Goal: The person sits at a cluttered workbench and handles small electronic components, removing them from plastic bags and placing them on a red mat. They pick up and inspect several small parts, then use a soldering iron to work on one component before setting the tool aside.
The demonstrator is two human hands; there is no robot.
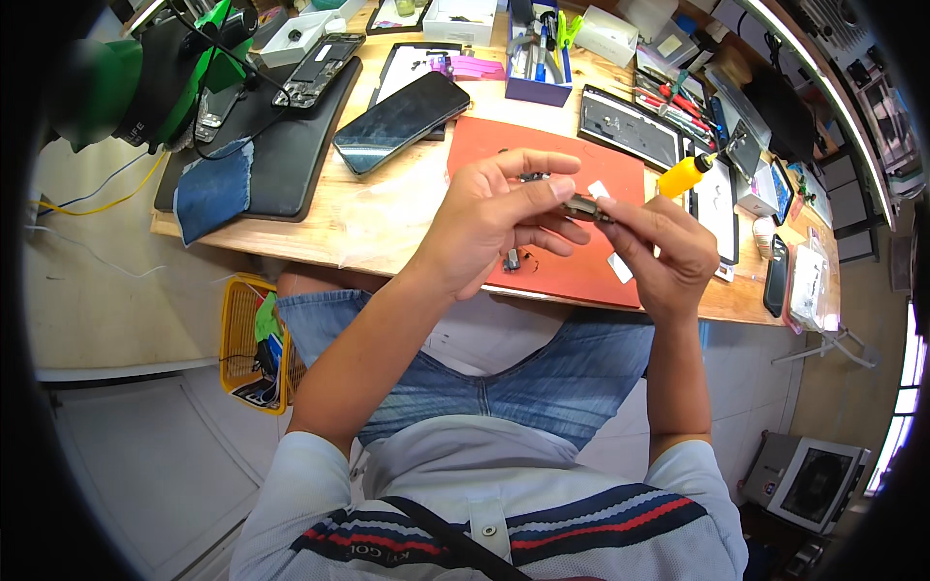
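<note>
One small dark metallic component (582, 206) sits above the orange-red mat (573, 283), pinched by the fingers of the right hand (675, 240), its end by the left hand (481, 215), whose fingers spread loosely, though I cannot tell remotely whether they grip it, and a black smartphone (402, 121) lies beyond on the wooden desk (373, 225).

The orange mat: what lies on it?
On the orange mat, a small grey part and white pieces show; whatever the left hand and right hand cover cannot be seen.
</note>
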